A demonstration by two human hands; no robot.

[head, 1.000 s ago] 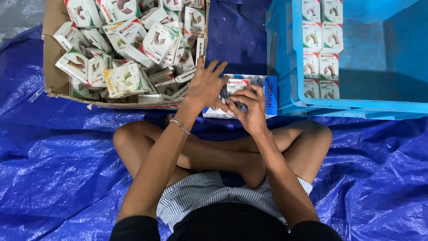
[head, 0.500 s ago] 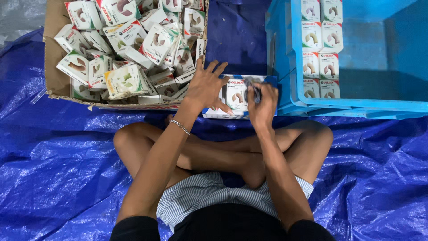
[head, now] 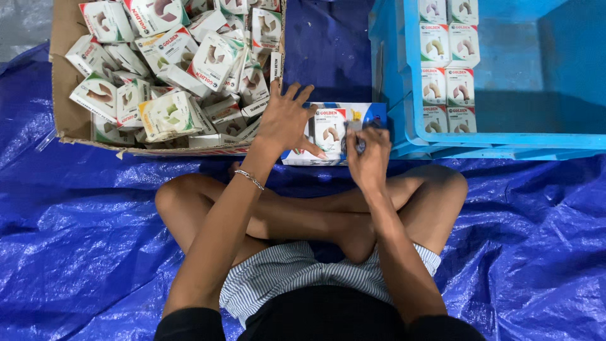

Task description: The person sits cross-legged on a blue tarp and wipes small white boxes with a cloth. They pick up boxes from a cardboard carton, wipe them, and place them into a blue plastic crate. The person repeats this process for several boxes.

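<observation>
I sit cross-legged on a blue tarp. My left hand (head: 285, 119) lies flat with its fingers spread on a flat blue-and-white pack (head: 372, 112) in front of my knees. Its thumb rests beside a small white carton (head: 329, 129) standing on that pack. My right hand (head: 368, 159) is closed around a small dark object (head: 357, 143) pressed to the carton's right edge; what the object is I cannot tell.
A cardboard box (head: 62, 95) at the upper left is heaped with several small white cartons. A blue plastic crate (head: 505, 140) at the upper right holds several of the same cartons set in neat rows along its left side. Blue tarp (head: 82, 240) covers the floor.
My right hand has slid off the top of the small carton to its right edge, uncovering the carton's face. My left hand has stayed in place.
</observation>
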